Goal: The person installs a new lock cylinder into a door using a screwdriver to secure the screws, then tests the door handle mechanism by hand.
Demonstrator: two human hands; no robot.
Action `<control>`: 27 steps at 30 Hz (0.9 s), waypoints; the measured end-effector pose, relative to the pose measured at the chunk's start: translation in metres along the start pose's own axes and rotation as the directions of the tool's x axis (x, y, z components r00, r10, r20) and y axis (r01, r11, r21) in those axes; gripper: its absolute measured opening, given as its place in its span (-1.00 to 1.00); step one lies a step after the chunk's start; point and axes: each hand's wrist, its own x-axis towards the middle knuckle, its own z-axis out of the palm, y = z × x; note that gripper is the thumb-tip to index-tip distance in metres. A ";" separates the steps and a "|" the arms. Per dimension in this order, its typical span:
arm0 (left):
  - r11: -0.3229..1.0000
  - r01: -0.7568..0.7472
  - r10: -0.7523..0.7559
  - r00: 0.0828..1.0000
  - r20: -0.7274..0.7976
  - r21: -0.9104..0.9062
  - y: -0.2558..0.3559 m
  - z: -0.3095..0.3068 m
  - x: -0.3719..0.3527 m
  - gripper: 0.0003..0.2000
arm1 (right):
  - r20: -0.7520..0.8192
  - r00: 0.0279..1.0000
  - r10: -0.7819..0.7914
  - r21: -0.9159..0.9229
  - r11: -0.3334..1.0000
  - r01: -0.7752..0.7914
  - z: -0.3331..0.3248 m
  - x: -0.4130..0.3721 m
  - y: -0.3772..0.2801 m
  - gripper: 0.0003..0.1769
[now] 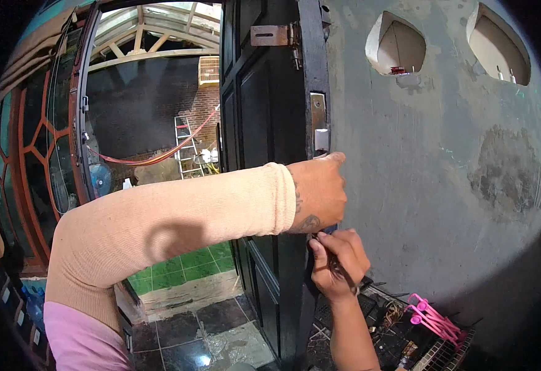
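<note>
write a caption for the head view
Left hand on black door edge below latch plate; right hand grips thin tool.

Outside, against the dark brick wall, an aluminium ladder (185, 145), upright. In front of it, a red hose (153, 159), sagging across the opening. Overhead, pale roof beams (153, 31). Far left, an orange-red window lattice (29, 142), a blue fan (100, 179) just beside its frame. Underfoot, green floor tiles (184, 269). On the right, a grey plaster wall (443, 154) with two arched hollows: left niche (397, 46), holding something small and red, perhaps a tool, and right niche (499, 49). Low down, pink plastic handles (431, 318) over a wire basket (443, 355).
</note>
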 end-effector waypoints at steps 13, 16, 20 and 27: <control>1.000 0.006 -0.006 1.000 -0.022 -0.004 0.001 -0.002 0.000 -0.90 | -0.006 0.993 0.118 0.048 0.992 -0.117 -0.002 0.001 -0.001 -0.65; 1.000 -0.006 0.006 1.000 0.013 -0.004 0.000 -0.004 0.000 -0.90 | 0.031 0.999 0.015 0.060 0.998 -0.017 -0.004 -0.001 0.002 -0.70; 1.000 0.007 -0.007 1.000 0.010 0.021 0.001 0.001 0.001 -0.91 | 0.022 1.000 -0.013 0.065 0.998 0.012 -0.005 -0.002 0.004 -0.76; 1.000 0.002 -0.002 1.000 0.014 0.002 0.001 -0.002 0.000 -0.91 | 0.024 0.999 0.027 0.021 0.999 -0.028 -0.005 0.001 -0.002 -0.83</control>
